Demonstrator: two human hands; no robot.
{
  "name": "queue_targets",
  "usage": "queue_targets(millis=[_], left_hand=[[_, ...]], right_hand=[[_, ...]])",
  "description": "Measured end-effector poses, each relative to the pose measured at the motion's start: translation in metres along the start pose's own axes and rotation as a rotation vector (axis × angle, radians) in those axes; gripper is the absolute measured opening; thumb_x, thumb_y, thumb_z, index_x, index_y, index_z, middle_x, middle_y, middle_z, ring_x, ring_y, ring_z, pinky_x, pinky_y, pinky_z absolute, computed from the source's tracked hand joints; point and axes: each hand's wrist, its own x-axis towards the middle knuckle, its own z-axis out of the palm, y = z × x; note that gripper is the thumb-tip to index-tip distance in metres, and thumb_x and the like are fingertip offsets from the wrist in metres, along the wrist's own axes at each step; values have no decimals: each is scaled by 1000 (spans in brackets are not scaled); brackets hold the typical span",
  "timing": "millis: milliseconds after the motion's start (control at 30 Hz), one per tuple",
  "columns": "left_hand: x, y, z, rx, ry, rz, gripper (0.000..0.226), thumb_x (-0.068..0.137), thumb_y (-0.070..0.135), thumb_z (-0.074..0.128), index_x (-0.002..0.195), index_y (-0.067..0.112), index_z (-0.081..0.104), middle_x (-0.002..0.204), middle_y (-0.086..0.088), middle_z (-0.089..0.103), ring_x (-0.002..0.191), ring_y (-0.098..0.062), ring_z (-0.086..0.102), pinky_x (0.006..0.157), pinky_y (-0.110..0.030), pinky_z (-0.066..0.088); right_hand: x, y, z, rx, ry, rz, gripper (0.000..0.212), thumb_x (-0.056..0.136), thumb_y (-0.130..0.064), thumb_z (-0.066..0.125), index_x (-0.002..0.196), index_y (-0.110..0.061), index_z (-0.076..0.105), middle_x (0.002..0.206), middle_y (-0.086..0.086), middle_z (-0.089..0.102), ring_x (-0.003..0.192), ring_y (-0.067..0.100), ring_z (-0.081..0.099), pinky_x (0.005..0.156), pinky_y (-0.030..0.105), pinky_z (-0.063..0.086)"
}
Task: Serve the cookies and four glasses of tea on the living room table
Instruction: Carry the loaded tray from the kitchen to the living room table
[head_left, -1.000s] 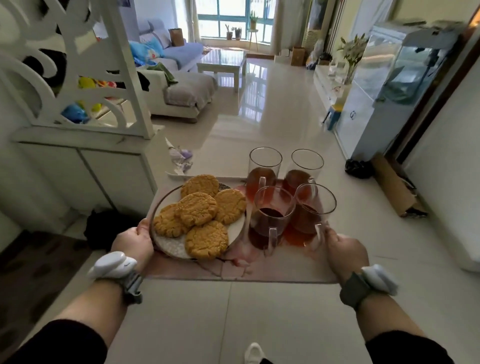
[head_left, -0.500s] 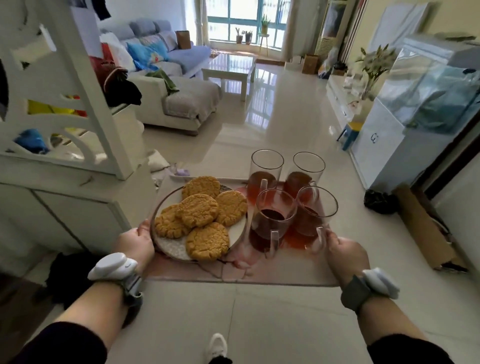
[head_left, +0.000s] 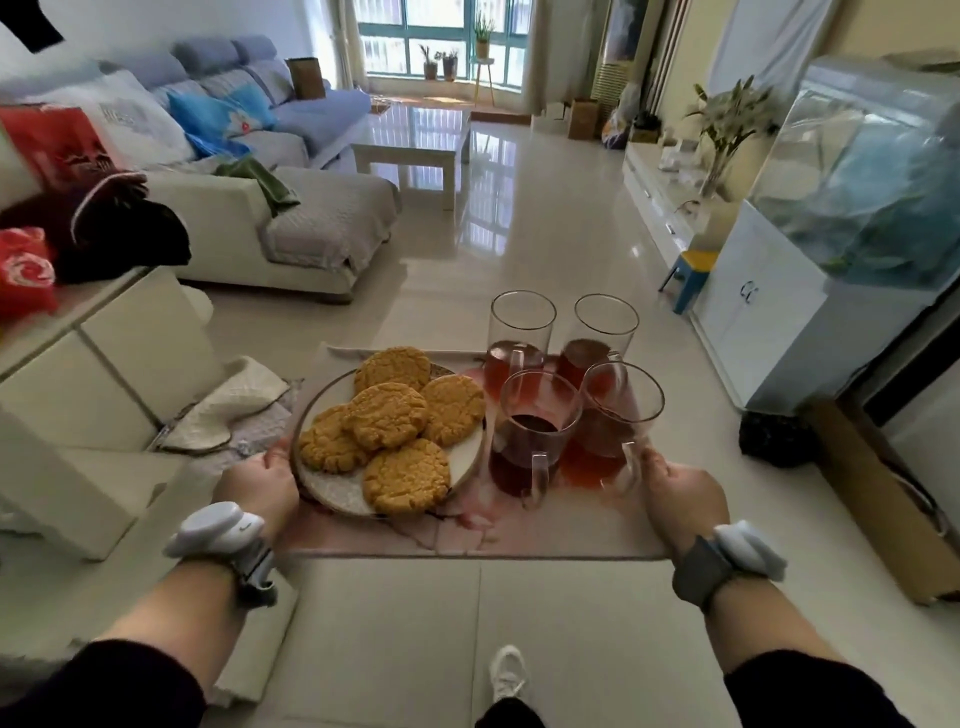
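Currently the left hand (head_left: 258, 483) and right hand (head_left: 680, 491) grip the tray (head_left: 545, 530) by its side edges, carrying cookies (head_left: 387, 415) and four glasses (head_left: 535, 415). Far ahead, slightly left, lies the living room table (head_left: 415, 140), long axis running away.

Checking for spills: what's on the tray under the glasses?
A red tea puddle spreads on the pale rectangular tray around the four clear handled glasses. The glass bases cover what lies directly beneath.
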Motion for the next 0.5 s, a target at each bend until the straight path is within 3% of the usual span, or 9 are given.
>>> queue_targets(millis=[300, 400, 500], left_hand=[[154, 121, 87, 52, -22, -42, 59, 97, 41, 30, 104, -9, 62, 114, -37, 58, 106, -49, 52, 85, -41, 38], [199, 152, 106, 12, 1, -45, 60, 97, 40, 32, 99, -11, 63, 109, -38, 59, 101, -49, 53, 73, -37, 32], [266, 180, 137, 11, 17, -41, 60, 96, 42, 33, 100, -10, 63, 108, -39, 59, 100, -50, 53, 70, -34, 27]], right_hand=[[232, -81, 42, -60, -33, -63, 63, 99, -45, 28, 82, -1, 70, 85, 24, 67, 75, 34, 56, 62, 32, 34], [284, -109, 59, -29, -49, -71, 63, 98, -45, 30, 75, -2, 69, 79, 21, 66, 73, 34, 56, 60, 33, 35], [349, -139, 90, -17, -31, -74, 61, 98, -47, 31, 58, -10, 59, 70, 18, 62, 62, 29, 51, 52, 32, 31]])
